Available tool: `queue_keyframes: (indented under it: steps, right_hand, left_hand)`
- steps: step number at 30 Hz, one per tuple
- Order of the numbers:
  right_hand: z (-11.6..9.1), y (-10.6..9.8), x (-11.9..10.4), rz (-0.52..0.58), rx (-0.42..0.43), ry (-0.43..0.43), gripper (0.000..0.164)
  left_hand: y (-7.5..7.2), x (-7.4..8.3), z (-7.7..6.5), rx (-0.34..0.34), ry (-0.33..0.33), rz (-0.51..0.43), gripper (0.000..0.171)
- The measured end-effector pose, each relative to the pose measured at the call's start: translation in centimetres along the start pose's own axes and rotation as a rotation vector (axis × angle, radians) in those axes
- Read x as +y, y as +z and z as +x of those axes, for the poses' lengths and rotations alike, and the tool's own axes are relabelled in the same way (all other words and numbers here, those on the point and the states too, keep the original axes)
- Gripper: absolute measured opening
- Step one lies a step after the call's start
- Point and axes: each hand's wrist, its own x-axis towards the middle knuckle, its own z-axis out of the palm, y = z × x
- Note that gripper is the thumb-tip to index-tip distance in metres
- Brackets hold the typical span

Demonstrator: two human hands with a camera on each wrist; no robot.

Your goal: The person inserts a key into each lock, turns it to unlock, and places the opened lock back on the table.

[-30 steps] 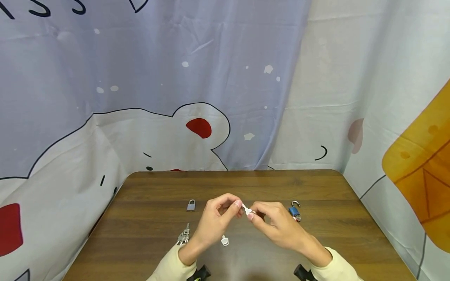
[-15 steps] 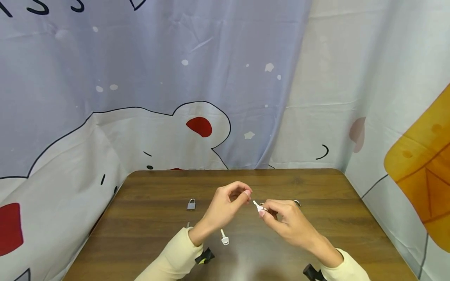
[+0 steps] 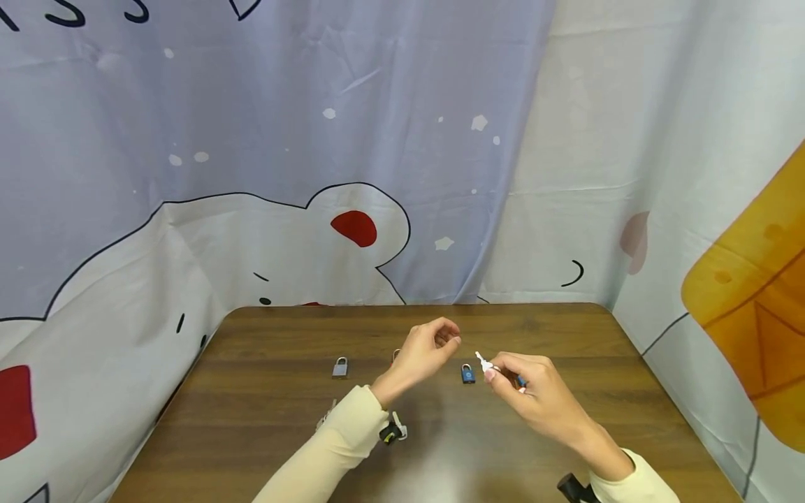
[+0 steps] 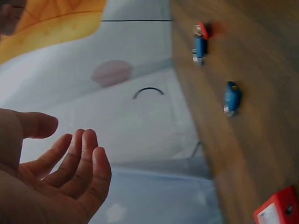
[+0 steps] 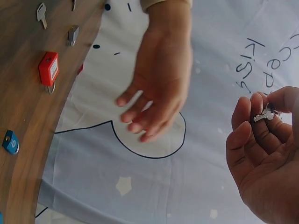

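Note:
My right hand [image 3: 537, 395] pinches a small silver key [image 3: 483, 362] between thumb and fingers, its blade pointing up and left. A ring shows at the head of this key [image 5: 264, 115] in the right wrist view. My left hand [image 3: 424, 355] is raised to the left of it, fingers loosely bent and holding nothing. Between and below the hands, a blue padlock [image 3: 468, 374] sits on the table. Another blue padlock [image 4: 199, 45], with red beside it, is mostly hidden behind my right hand in the head view. A red padlock [image 5: 48, 69] is largely covered by my left hand there.
A grey padlock [image 3: 339, 368] stands at the left of the wooden table [image 3: 270, 342]. A loose key [image 3: 400, 425] and a bunch of keys [image 3: 324, 416] lie nearer, partly behind my left sleeve [image 3: 333, 436]. A printed curtain [image 3: 283, 140] hangs behind the table's far edge.
My hands have parted: the left let go of the key's tip and rose away to the right. My right hand has moved right with the key, and a blue padlock has come into view.

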Motion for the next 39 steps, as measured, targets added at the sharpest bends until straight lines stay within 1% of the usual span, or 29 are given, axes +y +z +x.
queue_keyframes:
  steps: [4,7,12,16,22,25,28,32,35,39]
  right_hand:
    - [-0.2,-0.4,0.1,-0.016,0.002,0.01,0.031]
    - [-0.3,-0.7,0.1,-0.024,0.003,0.015,0.03]
    - [-0.5,-1.0,0.1,-0.03,-0.001,0.02,0.029]
    - [-0.6,-1.1,0.1,-0.04,-0.002,0.015,0.029]
    - [-0.9,-1.1,0.3,-0.06,0.004,0.011,0.028]
    - [-1.0,-0.9,0.4,-0.061,-0.002,0.014,0.028]
    - [-1.2,-0.8,0.5,-0.06,-0.005,0.015,0.028]
    - [-1.2,-0.6,0.6,-0.054,-0.005,0.012,0.028]
    - [-1.2,-0.4,0.7,-0.045,-0.01,0.007,0.028]
    - [-1.1,-0.1,0.7,-0.04,-0.013,-0.001,0.027]
  left_hand:
    - [1.7,-1.3,0.9,-0.07,0.002,0.058,0.014]
    - [3.1,-2.3,1.3,-0.108,0.002,0.11,0.017]
    - [5.2,-3.6,1.6,-0.127,-0.018,0.17,0.019]
    - [6.4,-4.4,1.8,-0.144,-0.048,0.216,0.022]
    - [7.5,-5.3,1.8,-0.152,-0.111,0.315,0.024]
    - [8.0,-5.8,1.7,-0.157,-0.162,0.36,0.024]
    - [8.4,-6.2,1.6,-0.152,-0.219,0.405,0.029]
    - [8.8,-6.3,1.8,-0.137,-0.285,0.461,0.037]
    - [9.2,-6.3,2.0,-0.13,-0.315,0.476,0.038]
    - [9.6,-6.3,2.2,-0.12,-0.321,0.499,0.037]
